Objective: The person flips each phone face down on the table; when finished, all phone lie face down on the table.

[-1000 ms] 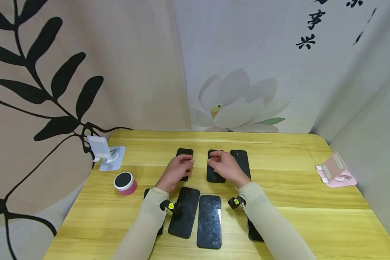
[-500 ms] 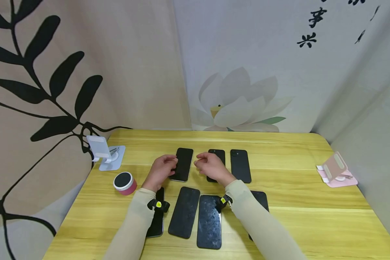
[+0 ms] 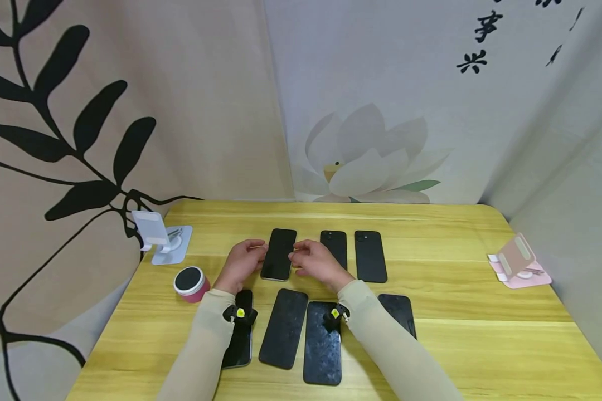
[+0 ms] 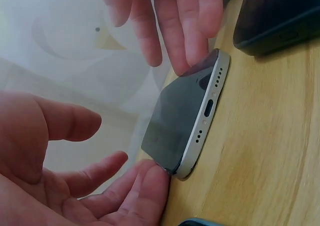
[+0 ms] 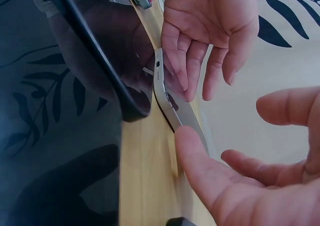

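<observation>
A black-screened smartphone [image 3: 279, 253] with a pale silver frame lies face up in the back row on the table. On its left side is my left hand [image 3: 242, 264], fingertips touching the phone's edge, thumb raised away from it. At the opposite side my right hand [image 3: 321, 264] has its fingertips at the other edge, also with the thumb apart. In the left wrist view, the phone's [image 4: 182, 121] charging port and speaker holes face the camera. Neither hand curls round the phone. Two more black smartphones, the nearer one [image 3: 334, 248] partly hidden by my right hand, lie face down to the right.
Several dark smartphones [image 3: 283, 328] form a front row, some partly under my forearms. A pink jar [image 3: 192, 284] with a black-topped lid stands at left. A white phone stand [image 3: 168, 239] is back left, a pink one [image 3: 519, 262] far right. Curtains border the table [image 3: 481, 356].
My hands first moved left from over two phones. The right hand then came further left to the silver-framed phone's right edge. That phone has stayed nearly in place.
</observation>
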{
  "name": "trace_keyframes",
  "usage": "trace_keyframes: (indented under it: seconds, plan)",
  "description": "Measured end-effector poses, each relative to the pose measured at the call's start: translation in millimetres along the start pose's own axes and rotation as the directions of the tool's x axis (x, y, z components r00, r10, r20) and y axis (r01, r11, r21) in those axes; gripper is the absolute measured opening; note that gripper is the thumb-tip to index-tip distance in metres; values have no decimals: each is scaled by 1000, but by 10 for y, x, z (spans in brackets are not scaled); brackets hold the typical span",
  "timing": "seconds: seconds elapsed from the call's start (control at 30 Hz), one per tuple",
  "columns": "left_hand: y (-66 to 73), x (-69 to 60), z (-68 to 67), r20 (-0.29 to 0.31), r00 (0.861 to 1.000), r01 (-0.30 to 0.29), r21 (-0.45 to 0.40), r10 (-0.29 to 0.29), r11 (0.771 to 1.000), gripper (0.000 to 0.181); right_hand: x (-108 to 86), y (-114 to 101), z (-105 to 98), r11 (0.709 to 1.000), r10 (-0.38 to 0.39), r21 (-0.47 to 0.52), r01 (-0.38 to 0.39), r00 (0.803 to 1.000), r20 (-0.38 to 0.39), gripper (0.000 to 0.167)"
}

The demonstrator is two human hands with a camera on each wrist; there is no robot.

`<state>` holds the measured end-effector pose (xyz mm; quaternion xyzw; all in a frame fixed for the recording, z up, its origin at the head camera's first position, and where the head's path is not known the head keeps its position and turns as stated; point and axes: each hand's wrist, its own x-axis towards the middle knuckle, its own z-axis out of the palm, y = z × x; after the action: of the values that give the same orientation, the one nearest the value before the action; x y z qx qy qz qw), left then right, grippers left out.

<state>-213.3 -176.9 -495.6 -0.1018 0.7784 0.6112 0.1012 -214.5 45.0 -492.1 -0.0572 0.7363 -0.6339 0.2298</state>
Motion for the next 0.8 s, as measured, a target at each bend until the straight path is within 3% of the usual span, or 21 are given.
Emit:
trace_keyframes:
  seconds: [0.43,0.6,0.8]
  plan:
    - [55,-24,18,-12,1000,28,15,-28,999,49,-31,16,-7,999,-4,-39,5,1000,22,51]
    - [82,-33,35,-41,999,22,-51,-24,998,54,-39,5,-4,997,2,-73,0,1000,30,52]
    - [83,-34,20,-9,999,50,-126,-51,991,58,-56,-14,-10,997,-9,-81,11,1000,25,49]
